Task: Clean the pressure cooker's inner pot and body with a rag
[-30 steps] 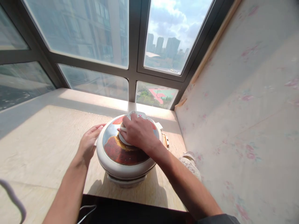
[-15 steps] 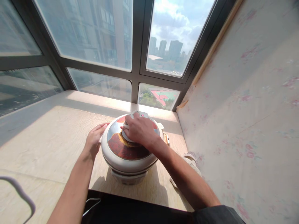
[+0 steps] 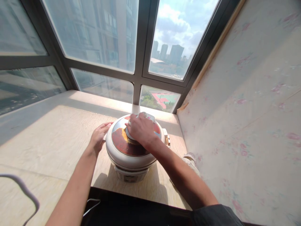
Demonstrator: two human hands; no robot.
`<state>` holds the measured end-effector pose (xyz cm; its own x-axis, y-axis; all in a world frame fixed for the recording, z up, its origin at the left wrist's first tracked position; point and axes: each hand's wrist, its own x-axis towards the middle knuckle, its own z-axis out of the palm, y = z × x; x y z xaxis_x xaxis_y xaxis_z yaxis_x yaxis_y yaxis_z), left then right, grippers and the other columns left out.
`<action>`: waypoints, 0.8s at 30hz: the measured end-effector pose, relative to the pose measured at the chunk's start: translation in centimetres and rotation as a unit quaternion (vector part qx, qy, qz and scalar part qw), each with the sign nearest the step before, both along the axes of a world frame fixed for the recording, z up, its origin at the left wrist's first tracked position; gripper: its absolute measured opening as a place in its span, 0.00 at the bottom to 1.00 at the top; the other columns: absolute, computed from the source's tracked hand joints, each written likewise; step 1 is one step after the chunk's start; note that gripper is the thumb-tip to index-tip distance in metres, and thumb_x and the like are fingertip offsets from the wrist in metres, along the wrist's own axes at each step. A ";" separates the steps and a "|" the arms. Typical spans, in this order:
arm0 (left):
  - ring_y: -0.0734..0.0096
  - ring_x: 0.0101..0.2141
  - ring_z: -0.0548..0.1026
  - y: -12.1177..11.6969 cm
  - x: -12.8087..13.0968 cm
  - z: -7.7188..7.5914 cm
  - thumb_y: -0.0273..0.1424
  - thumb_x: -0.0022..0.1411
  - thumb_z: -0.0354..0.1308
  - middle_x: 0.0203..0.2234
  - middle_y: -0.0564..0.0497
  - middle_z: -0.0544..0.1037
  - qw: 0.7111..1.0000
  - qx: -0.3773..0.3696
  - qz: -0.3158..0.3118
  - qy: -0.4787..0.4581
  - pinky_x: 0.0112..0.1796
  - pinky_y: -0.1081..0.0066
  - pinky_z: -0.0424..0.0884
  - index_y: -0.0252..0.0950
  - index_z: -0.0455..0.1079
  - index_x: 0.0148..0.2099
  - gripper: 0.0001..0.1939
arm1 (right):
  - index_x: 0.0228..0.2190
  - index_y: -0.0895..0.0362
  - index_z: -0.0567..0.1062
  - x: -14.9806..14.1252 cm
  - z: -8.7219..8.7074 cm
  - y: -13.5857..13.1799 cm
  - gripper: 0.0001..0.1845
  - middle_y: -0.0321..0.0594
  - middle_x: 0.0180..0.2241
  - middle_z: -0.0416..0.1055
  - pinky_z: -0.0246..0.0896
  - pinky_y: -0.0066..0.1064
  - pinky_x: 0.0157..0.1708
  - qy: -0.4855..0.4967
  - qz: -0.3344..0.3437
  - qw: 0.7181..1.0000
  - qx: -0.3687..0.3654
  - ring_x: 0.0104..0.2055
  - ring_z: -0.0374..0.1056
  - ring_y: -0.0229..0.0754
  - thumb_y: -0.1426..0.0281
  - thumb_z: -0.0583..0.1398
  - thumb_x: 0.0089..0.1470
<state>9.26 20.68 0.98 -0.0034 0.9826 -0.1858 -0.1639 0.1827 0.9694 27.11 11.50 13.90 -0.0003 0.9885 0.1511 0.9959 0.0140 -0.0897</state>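
Note:
A round white electric cooker (image 3: 131,158) with a shiny red-and-silver lid stands on the pale stone window ledge (image 3: 47,138). My right hand (image 3: 140,130) lies on top of the lid, fingers wrapped round the white lid handle (image 3: 146,116). My left hand (image 3: 100,135) rests against the cooker's left side, fingers stretched along its rim and partly hidden behind it.
A large dark-framed window (image 3: 138,53) runs behind the ledge. A flower-patterned wall (image 3: 240,103) closes the right side. A crumpled pale cloth (image 3: 191,160) lies to the right of the cooker. A dark surface (image 3: 131,210) and a thin cable (image 3: 23,191) lie near me.
The view has shifted slightly, so the cooker sits a little farther and to the right. Both hands keep their places on the lid handle and the left side.

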 end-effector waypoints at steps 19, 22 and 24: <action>0.65 0.31 0.75 -0.9 0.4 1.2 0.45 0.36 0.71 0.35 0.47 0.82 1.000 -0.018 -0.010 -0.011 0.26 0.72 0.65 0.35 0.80 0.44 0.31 | 0.55 0.62 0.73 -0.9 -0.2 0.1 0.22 0.58 0.52 0.73 0.72 0.36 0.40 0.001 -0.054 0.999 0.003 0.49 0.73 0.51 0.58 0.56 0.71; 0.65 0.31 0.75 -1.0 0.5 1.4 0.45 0.35 0.71 0.36 0.46 0.82 1.000 -0.021 -0.006 -0.008 0.24 0.73 0.65 0.35 0.80 0.44 0.31 | 0.55 0.62 0.73 -0.9 -0.1 0.0 0.22 0.58 0.53 0.72 0.72 0.37 0.41 0.001 -0.057 0.998 0.000 0.49 0.73 0.50 0.58 0.57 0.71; 0.65 0.30 0.75 -0.9 0.4 1.3 0.45 0.35 0.71 0.36 0.45 0.82 1.000 -0.018 -0.006 -0.011 0.24 0.74 0.65 0.34 0.80 0.44 0.32 | 0.56 0.61 0.73 -0.9 0.0 0.0 0.22 0.58 0.54 0.72 0.72 0.37 0.41 0.003 -0.059 0.998 -0.003 0.49 0.73 0.50 0.58 0.57 0.70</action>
<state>9.70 19.73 2.28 0.0120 0.9751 -0.2214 -0.1828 0.2198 0.9583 26.17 11.51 13.88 0.1177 0.9824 0.1454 0.9899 -0.1043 -0.0962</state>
